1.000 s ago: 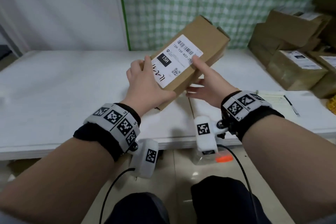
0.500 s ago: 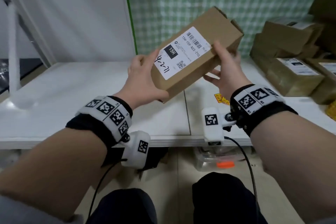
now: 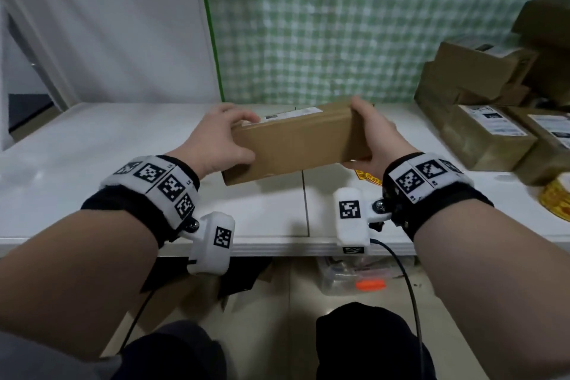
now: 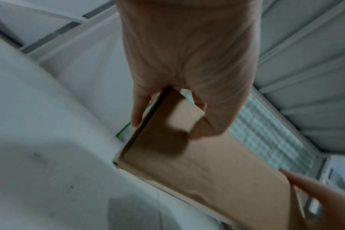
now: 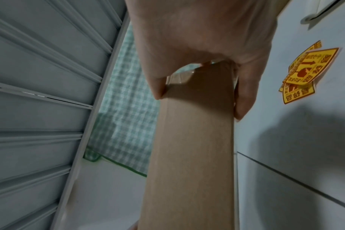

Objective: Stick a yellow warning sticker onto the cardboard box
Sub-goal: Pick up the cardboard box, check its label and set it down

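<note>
I hold a long brown cardboard box [image 3: 296, 145] level above the white table [image 3: 92, 170], a plain side facing me and its white shipping label [image 3: 290, 114] turned up and away. My left hand [image 3: 216, 142] grips the left end, thumb on the near face [image 4: 205, 127]. My right hand [image 3: 370, 136] grips the right end [image 5: 195, 99]. Yellow warning stickers [image 5: 305, 73] lie loose on the table just under my right hand, partly hidden in the head view [image 3: 368, 177].
Several brown parcels [image 3: 481, 136] with labels are stacked at the table's right and back right. A yellow sticker roll [image 3: 555, 200] shows at the right edge. A green checked curtain [image 3: 354, 25] hangs behind. A clear bin [image 3: 364, 278] sits under the table.
The box has come down from a tilted, raised pose to level and low over the table, and has rolled so its label faces up and away instead of toward me. Both hands kept hold.
</note>
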Available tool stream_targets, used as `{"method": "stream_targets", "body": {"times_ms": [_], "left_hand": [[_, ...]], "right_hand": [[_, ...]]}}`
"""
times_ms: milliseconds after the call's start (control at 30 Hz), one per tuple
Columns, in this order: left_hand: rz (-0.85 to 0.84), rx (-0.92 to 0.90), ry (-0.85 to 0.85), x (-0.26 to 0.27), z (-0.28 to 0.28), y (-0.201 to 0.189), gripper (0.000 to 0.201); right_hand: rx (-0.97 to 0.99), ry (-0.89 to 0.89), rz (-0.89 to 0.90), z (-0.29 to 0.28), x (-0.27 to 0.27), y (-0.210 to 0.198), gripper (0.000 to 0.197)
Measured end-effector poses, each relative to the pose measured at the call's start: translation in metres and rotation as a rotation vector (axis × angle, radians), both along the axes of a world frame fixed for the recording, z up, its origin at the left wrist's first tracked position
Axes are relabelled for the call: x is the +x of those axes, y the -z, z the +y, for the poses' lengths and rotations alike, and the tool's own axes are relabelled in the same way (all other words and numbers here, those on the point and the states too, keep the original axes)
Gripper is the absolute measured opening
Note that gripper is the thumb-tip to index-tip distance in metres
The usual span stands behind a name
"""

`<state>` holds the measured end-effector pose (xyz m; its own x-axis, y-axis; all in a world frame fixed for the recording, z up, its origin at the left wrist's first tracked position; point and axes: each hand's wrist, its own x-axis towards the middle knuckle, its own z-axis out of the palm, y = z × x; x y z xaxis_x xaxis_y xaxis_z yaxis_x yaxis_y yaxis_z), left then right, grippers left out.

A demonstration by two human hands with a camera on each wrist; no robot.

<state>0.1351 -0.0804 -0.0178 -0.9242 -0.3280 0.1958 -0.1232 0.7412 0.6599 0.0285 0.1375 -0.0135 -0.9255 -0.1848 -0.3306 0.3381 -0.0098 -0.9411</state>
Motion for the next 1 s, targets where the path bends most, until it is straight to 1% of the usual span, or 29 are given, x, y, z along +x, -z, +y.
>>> {"method": "stream_targets", "body": {"times_ms": [67,100,133,200,233,267,367,433,467,500,533,600,667,700,767,800,867,1000], "left_hand": [[-0.075,-0.213,0.0,-0.001,-0.003,0.001,0.07],[-0.113,-0.285,-0.003,-0.002,-0.003,0.002,0.08],[-0.151,-0.336,-0.013,-0.004,-0.002,0.003,0.089],[-0.219,-0.425,-0.036,-0.009,0.002,0.006,0.101],[-0.255,-0.471,-0.046,-0.012,0.005,0.008,0.104],[-0.285,-0.519,-0.051,-0.015,0.008,0.01,0.105],[-0.311,-0.612,-0.053,-0.026,0.016,0.018,0.099],[-0.309,-0.616,-0.044,-0.032,0.019,0.019,0.094],[-0.314,-0.614,-0.038,-0.036,0.021,0.019,0.093],[-0.322,-0.615,-0.034,-0.039,0.023,0.019,0.092],[-0.337,-0.617,-0.033,-0.042,0.025,0.018,0.091],[-0.371,-0.61,-0.032,-0.049,0.031,0.017,0.087],[-0.382,-0.575,-0.038,-0.058,0.037,0.018,0.081],[-0.384,-0.552,-0.047,-0.062,0.039,0.019,0.079],[-0.396,-0.518,-0.064,-0.069,0.041,0.02,0.078],[-0.4,-0.51,-0.069,-0.072,0.04,0.021,0.078],[-0.407,-0.5,-0.074,-0.077,0.039,0.022,0.081],[-0.415,-0.498,-0.074,-0.083,0.036,0.026,0.085]], "right_hand": [[0.049,-0.051,-0.034,-0.005,-0.001,0.002,0.072],[0.058,-0.069,-0.049,-0.007,-0.001,0.004,0.067],[0.062,-0.089,-0.061,-0.008,-0.001,0.005,0.058],[0.067,-0.149,-0.087,-0.011,0.002,0.003,0.034],[0.071,-0.185,-0.09,-0.013,0.004,0.003,0.026],[0.076,-0.225,-0.089,-0.014,0.005,0.002,0.023],[0.126,-0.337,-0.075,-0.015,0.005,-0.003,0.026],[0.194,-0.346,-0.086,-0.008,-0.006,0.001,0.041],[0.244,-0.318,-0.087,-0.002,-0.015,0.006,0.051],[0.304,-0.266,-0.069,0.004,-0.026,0.014,0.057],[0.368,-0.195,-0.033,0.009,-0.035,0.02,0.056],[0.57,-0.086,0.076,0.019,-0.052,0.036,0.043],[0.844,-0.149,0.156,0.024,-0.065,0.051,0.023],[0.97,-0.194,0.187,0.026,-0.071,0.061,0.017],[1.181,-0.231,0.217,0.029,-0.079,0.075,0.017],[1.243,-0.229,0.213,0.03,-0.083,0.081,0.022],[1.319,-0.23,0.196,0.03,-0.089,0.09,0.03],[1.402,-0.261,0.184,0.032,-0.098,0.101,0.035]]}}
